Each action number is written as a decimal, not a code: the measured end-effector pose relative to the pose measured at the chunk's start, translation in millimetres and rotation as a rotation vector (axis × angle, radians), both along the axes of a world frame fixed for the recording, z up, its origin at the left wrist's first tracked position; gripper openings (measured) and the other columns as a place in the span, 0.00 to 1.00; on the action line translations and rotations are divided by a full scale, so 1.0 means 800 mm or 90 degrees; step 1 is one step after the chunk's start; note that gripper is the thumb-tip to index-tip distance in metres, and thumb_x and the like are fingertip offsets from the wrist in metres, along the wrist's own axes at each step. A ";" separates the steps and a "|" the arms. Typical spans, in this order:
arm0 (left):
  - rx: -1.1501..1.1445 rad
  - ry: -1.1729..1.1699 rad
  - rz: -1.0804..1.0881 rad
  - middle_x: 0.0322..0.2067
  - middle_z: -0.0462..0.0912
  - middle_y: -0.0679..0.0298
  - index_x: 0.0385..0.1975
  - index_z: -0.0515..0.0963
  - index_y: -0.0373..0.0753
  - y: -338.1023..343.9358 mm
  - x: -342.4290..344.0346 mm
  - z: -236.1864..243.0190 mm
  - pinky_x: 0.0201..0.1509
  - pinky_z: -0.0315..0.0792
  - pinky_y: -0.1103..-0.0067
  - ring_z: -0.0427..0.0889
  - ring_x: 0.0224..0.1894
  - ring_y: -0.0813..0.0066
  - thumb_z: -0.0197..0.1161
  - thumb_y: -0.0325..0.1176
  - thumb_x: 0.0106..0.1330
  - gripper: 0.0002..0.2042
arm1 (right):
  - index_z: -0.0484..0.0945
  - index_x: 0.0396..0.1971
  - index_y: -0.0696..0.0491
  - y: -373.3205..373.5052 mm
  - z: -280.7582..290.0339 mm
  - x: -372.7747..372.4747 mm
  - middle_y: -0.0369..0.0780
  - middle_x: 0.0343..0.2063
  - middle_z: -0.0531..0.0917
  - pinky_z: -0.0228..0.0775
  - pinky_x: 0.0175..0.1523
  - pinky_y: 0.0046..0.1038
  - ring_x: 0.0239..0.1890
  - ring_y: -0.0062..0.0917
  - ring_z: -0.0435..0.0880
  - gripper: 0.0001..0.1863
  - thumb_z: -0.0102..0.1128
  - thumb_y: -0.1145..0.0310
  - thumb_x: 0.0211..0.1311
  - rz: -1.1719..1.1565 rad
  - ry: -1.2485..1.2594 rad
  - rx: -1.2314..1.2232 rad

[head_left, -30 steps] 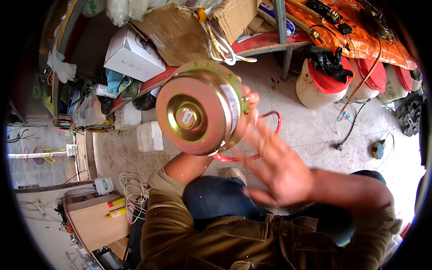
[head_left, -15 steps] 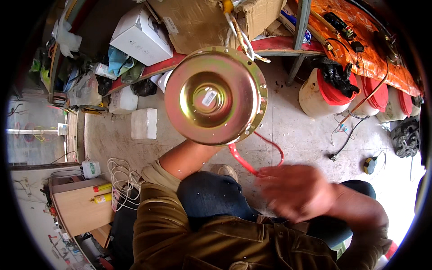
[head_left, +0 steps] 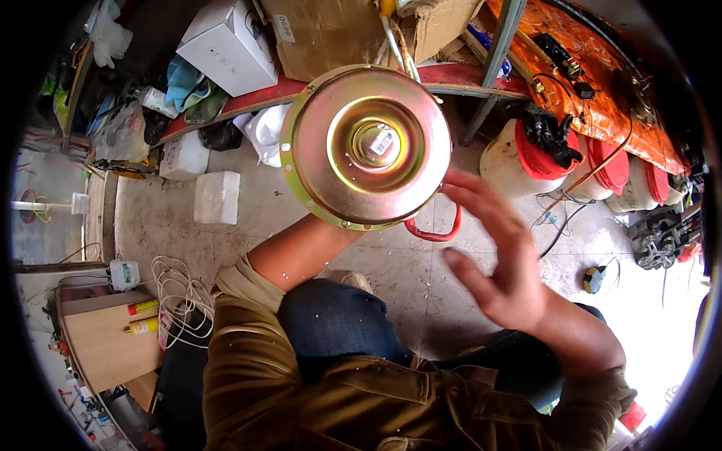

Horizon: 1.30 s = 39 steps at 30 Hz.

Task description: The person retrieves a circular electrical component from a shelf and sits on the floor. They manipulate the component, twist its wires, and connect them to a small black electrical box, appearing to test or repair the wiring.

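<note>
Right grip [head_left: 508, 263] wide open, nothing held: thumb spread well off the fingers, palm turned inward. Fingertips reach to the right edge of the motor housing, slightly blurred; cannot tell whether they touch. Left grip out of sight behind the housing; how far its fingers are closed cannot be told.

Round, flanged metal motor housing [head_left: 325, 143], brass-coloured with a pinkish sheen, is up in the air in front of the body, stepped face toward the camera, small white label [head_left: 381, 141] at the hub. Left forearm [head_left: 304, 252] runs up to its lower side, so the left hand probably bears the weight from behind; that would leave the face exposed and the right hand unburdened at the edge.

Red cable [head_left: 435, 234] loops out below the housing, just under the right fingers, apparently hanging loose.

Right forearm [head_left: 575, 331] comes in from the lower right, elbow bent, wrist fairly straight. Left sleeve rolled to the elbow, perhaps for freer reach. Jeans-clad knee [head_left: 331, 316] beneath; posture looks low, crouched or seated.

Beyond: white block [head_left: 217, 198] on the floor [head_left: 271, 218], cardboard box [head_left: 323, 37] on a red shelf [head_left: 470, 75], red-lidded buckets [head_left: 519, 161] to the right.
</note>
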State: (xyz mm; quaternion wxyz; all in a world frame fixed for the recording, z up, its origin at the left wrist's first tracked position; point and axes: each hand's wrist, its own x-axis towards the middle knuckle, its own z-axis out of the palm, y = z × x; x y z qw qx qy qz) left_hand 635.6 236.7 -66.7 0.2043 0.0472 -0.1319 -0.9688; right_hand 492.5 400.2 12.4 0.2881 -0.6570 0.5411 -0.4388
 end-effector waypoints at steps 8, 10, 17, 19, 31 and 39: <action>-0.019 0.030 -0.007 0.52 0.70 0.57 0.57 0.60 0.37 -0.004 0.007 -0.004 0.58 0.69 0.74 0.72 0.53 0.69 0.44 0.40 0.69 0.20 | 0.78 0.31 0.59 0.037 0.017 -0.008 0.45 0.27 0.82 0.70 0.49 0.34 0.36 0.38 0.81 0.09 0.61 0.74 0.47 0.226 -0.052 -0.118; -0.032 0.039 -0.005 0.52 0.70 0.57 0.58 0.60 0.37 -0.007 0.012 -0.004 0.58 0.69 0.74 0.72 0.53 0.70 0.43 0.40 0.70 0.20 | 0.77 0.34 0.60 0.038 0.022 -0.029 0.48 0.33 0.80 0.69 0.50 0.34 0.40 0.38 0.80 0.12 0.60 0.74 0.47 -0.014 -0.090 -0.036; -0.600 -0.208 0.136 0.57 0.64 0.59 0.60 0.57 0.40 0.009 0.003 0.002 0.62 0.62 0.73 0.65 0.58 0.69 0.52 0.39 0.66 0.24 | 0.71 0.45 0.60 -0.026 0.045 0.005 0.52 0.51 0.70 0.60 0.58 0.45 0.57 0.47 0.68 0.27 0.65 0.66 0.42 0.000 0.317 -0.250; -0.711 -0.273 0.156 0.60 0.59 0.59 0.62 0.53 0.42 0.011 -0.001 0.010 0.68 0.51 0.72 0.58 0.63 0.69 0.52 0.42 0.66 0.27 | 0.73 0.43 0.57 -0.048 0.040 0.016 0.46 0.50 0.71 0.60 0.57 0.47 0.58 0.42 0.68 0.29 0.68 0.66 0.35 -0.002 0.409 -0.242; -0.376 -0.087 0.078 0.57 0.64 0.59 0.59 0.59 0.41 0.004 -0.020 0.000 0.64 0.57 0.72 0.63 0.59 0.69 0.53 0.40 0.64 0.24 | 0.75 0.27 0.59 -0.019 0.027 -0.047 0.45 0.28 0.78 0.70 0.33 0.32 0.29 0.35 0.78 0.14 0.67 0.67 0.41 0.041 0.087 -0.292; -0.246 -0.090 0.039 0.54 0.68 0.59 0.57 0.62 0.40 0.015 -0.005 0.001 0.61 0.61 0.73 0.67 0.56 0.69 0.55 0.38 0.63 0.23 | 0.77 0.20 0.56 0.010 0.025 -0.050 0.39 0.13 0.77 0.67 0.21 0.29 0.14 0.30 0.75 0.07 0.67 0.71 0.43 0.084 0.080 -0.068</action>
